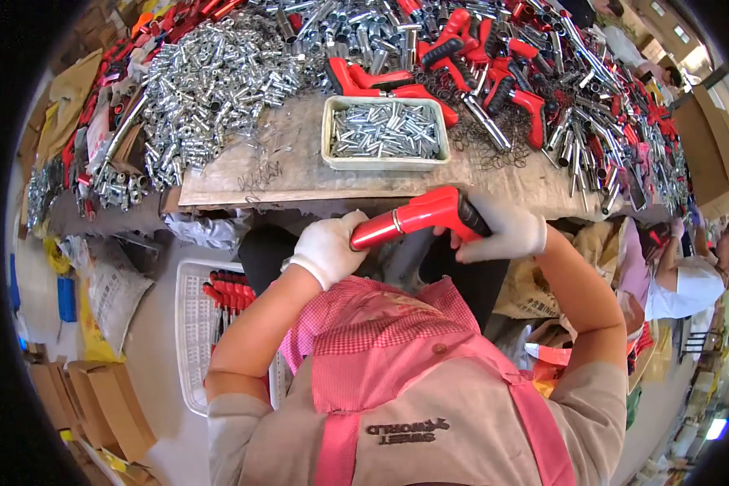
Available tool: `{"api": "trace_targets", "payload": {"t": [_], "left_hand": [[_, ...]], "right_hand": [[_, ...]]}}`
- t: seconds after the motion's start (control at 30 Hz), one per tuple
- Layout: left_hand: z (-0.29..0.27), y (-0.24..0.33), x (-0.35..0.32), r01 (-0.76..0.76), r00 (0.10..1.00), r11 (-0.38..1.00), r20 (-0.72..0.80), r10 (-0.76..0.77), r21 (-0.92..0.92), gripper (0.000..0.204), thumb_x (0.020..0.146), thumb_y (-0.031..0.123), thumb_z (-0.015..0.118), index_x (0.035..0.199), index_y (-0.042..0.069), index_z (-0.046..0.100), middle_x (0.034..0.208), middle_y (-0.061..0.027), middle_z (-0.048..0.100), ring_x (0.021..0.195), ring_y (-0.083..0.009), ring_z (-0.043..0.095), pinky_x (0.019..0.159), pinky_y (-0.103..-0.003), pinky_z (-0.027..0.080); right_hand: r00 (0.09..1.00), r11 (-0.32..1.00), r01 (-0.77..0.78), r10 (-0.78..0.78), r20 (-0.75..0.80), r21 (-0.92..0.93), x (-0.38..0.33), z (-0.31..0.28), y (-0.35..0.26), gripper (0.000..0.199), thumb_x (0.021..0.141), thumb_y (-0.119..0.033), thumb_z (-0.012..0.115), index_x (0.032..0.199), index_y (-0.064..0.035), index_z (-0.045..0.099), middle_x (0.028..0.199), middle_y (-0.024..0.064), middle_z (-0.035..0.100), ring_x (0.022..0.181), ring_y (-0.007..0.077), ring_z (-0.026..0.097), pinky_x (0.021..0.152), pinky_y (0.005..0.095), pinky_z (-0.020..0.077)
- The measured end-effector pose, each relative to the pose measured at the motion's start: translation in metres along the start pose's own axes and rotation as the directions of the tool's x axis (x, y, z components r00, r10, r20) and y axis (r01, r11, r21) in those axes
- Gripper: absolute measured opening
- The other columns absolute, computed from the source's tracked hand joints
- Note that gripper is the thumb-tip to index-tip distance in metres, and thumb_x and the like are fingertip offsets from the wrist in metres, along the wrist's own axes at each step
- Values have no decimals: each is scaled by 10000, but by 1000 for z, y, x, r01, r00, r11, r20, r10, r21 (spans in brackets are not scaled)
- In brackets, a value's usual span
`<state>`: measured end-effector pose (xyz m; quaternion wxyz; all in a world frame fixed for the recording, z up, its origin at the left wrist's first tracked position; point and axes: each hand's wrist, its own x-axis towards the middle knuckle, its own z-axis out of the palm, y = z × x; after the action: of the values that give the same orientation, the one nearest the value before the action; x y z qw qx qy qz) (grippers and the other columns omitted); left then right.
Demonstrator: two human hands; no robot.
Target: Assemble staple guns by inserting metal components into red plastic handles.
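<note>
Over my lap, just off the table's near edge, is a red pistol-shaped tool body (425, 212) with a black grip. Gloved in white, my left hand (329, 248) is wrapped round its red tube end. My right hand (508, 230), also gloved, has its fingers curled round the black grip at the other end. A thin metal-coloured ring shows on the tube between the hands. Just beyond it on the table (275, 188), a white plastic tray (385, 164) holds many small metal pins (389, 130).
Metal fittings (211, 89) are heaped at the far left. More red tool bodies (462, 57), metal tubes (579, 138) and thin wire springs (490, 150) lie at the far right. A white basket (188, 340) with red-handled tools stands by my left arm. Another person (688, 279) sits at right.
</note>
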<state>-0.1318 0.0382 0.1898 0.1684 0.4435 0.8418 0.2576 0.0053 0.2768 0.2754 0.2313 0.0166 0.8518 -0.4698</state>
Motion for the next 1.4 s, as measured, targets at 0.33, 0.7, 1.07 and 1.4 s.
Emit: {"api": "trace_targets", "payload": {"t": [0.33, 0.7, 1.07, 1.4], "left_hand": [[6, 7, 5, -8, 1000, 1000, 12, 8, 31, 235, 751, 227, 637, 960, 134, 579, 746, -169, 632, 738, -362, 619, 654, -442, 495], [0, -17, -17, 69, 979, 995, -187, -82, -76, 235, 714, 167, 661, 933, 105, 606, 766, -185, 626, 753, -358, 623, 651, -421, 503], [20, -2, -25, -174, 963, 975, -183, 198, 138, 179, 667, 120, 630, 842, 134, 597, 709, -106, 628, 686, -308, 630, 629, -417, 498], [-34, -33, 1, -369, 538, 513, -272, 798, 775, 111, 709, 136, 579, 814, 151, 548, 652, 3, 515, 606, -177, 554, 476, -318, 436]], "right_hand": [[85, 649, 357, -739, -668, -672, 7, 35, -23, 315, 720, -35, 613, 1034, -17, 633, 1271, 174, 472, 1194, 287, 452, 1012, 370, 329], [739, 814, 579, -501, -450, 44, 8, 49, 2, 588, 986, -373, 310, 1377, 65, 301, 1474, 194, 220, 1382, 294, 177, 1113, 374, 90], [461, 557, 270, -791, -402, -786, 41, 6, -3, 405, 764, -176, 631, 1136, -28, 568, 1109, 160, 574, 1062, 347, 522, 912, 427, 408], [999, 0, -32, -11, 32, 999, 36, 127, 26, 485, 907, -448, 480, 1099, -5, 517, 654, -13, 480, 537, 105, 466, 552, 271, 425]]}}
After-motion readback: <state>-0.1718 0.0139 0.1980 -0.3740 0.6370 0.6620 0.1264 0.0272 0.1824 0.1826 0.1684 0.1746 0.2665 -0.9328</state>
